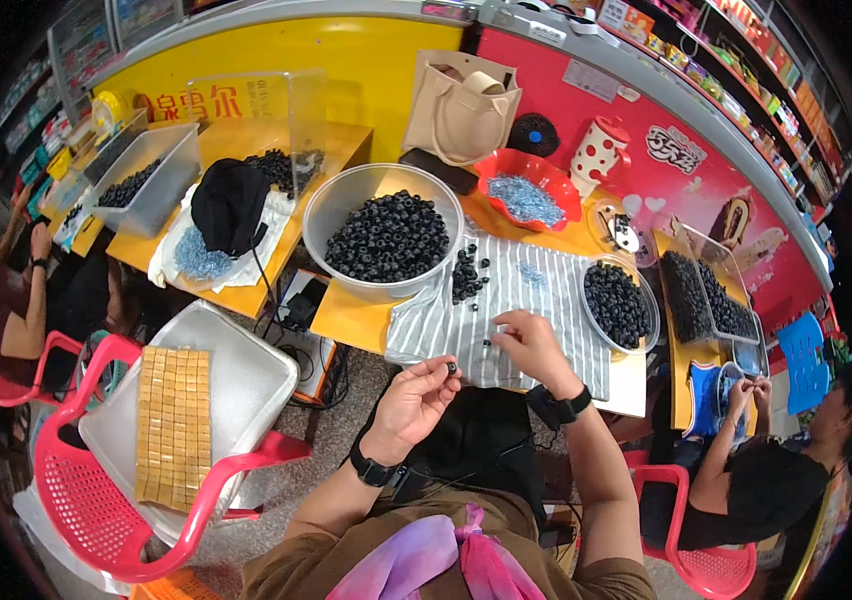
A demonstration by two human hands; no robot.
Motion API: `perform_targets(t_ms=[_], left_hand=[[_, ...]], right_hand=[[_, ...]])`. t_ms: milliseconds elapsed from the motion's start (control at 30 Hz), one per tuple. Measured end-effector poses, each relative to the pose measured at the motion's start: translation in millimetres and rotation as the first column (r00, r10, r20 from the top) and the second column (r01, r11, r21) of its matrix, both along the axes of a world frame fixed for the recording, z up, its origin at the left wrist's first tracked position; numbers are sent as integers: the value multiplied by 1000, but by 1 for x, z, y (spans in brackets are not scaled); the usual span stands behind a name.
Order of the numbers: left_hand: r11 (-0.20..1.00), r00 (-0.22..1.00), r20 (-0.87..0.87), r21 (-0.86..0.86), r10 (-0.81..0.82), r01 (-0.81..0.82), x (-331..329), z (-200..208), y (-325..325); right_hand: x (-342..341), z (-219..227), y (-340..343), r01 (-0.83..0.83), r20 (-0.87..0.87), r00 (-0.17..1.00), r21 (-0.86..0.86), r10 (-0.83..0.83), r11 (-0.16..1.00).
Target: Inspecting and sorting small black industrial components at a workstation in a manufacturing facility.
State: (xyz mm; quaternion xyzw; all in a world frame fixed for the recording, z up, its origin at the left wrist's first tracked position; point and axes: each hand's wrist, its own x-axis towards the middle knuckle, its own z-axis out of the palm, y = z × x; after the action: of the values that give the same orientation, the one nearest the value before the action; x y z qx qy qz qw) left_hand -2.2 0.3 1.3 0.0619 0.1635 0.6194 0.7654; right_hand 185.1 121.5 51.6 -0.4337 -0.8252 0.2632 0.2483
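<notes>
My left hand (412,402) is closed, pinching a small black round part (452,369) between thumb and fingertips just off the table's front edge. To its right, my right hand (533,347) hovers low over a grey-and-white striped cloth (571,290), its fingers bent and apart. A single black part (487,343) lies by its fingertips. Farther back on the cloth are a loose group of black parts (468,275) and a small scatter of clear bluish pieces (532,274). Whether anything tiny sits in my right hand cannot be made out.
A large clear tub (318,225) of black parts stands left of the cloth, a smaller round tub (653,325) right. Behind sits a red bowl (573,190) with clear pieces. A pink chair (96,500) bears a white tray (256,350). Another person (776,485) works at right.
</notes>
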Motion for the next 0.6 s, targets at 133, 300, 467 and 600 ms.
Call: perform_targets(t_ms=[133,300,467,600], left_hand=[[1000,1000,-30,2,-2,2,2,2,-3],[998,997,-79,58,-12,17,4,10,-5],[992,989,-144,115,-43,60,13,18,-9],[990,980,-196,126,-44,70,18,27,-14]], right_hand=[[-14,-10,-16,-67,98,994,254,43,965],[-5,-10,-35,74,-269,955,-190,-125,979],[-11,10,-93,-97,-647,759,-225,-74,969],[-11,13,-115,-127,-760,623,-334,-187,934]])
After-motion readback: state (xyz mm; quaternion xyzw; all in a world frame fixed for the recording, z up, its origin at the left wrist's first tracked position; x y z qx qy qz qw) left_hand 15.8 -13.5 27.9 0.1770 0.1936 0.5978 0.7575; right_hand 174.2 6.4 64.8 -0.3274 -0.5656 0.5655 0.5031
